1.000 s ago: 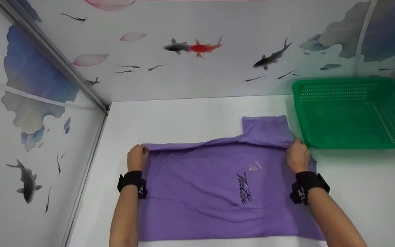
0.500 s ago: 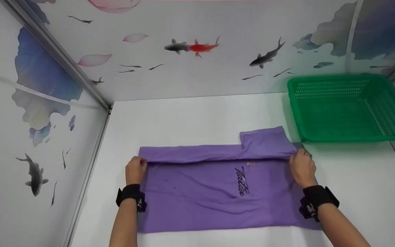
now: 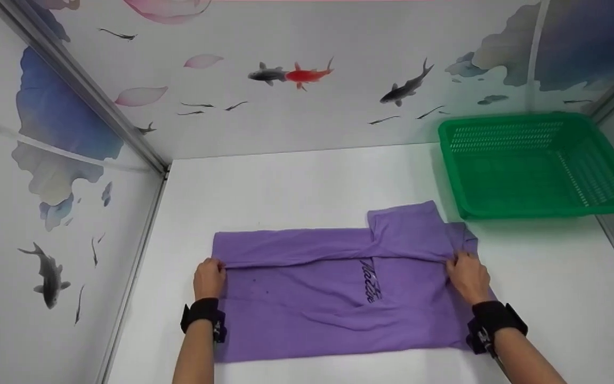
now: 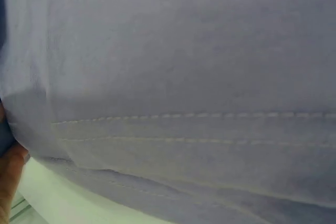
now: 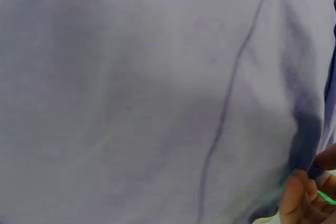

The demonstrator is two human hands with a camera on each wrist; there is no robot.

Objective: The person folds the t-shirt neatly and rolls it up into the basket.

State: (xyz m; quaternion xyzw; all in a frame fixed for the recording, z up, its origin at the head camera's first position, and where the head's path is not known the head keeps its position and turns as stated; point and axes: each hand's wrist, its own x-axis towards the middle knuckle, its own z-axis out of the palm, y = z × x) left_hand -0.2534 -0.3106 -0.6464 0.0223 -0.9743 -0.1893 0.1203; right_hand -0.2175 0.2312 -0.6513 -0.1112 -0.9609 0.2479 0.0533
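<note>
A purple T-shirt (image 3: 312, 309) with dark script lettering lies sideways on the white table. Its far side is folded over toward the person in a long strip, and one sleeve sticks out at the far edge. My left hand (image 3: 210, 279) pinches the fold's edge at the hem end. At the shoulder end, my right hand (image 3: 468, 277) pinches the same edge. Stitched hem cloth (image 4: 184, 127) fills the left wrist view, with fingertips at its left edge. In the right wrist view, curled fingers (image 5: 296, 195) grip the cloth beside a seam.
A green plastic basket (image 3: 461, 197) stands at the back right, beyond the shirt's collar end. White panels printed with fish and petals rise behind and at the left. The white table (image 3: 285, 186) shows between the shirt and the back panel.
Both hands have drawn the shirt's far edge toward the person, and the folded strip has grown wider. It now covers part of the lettering. The sleeve has come nearer too.
</note>
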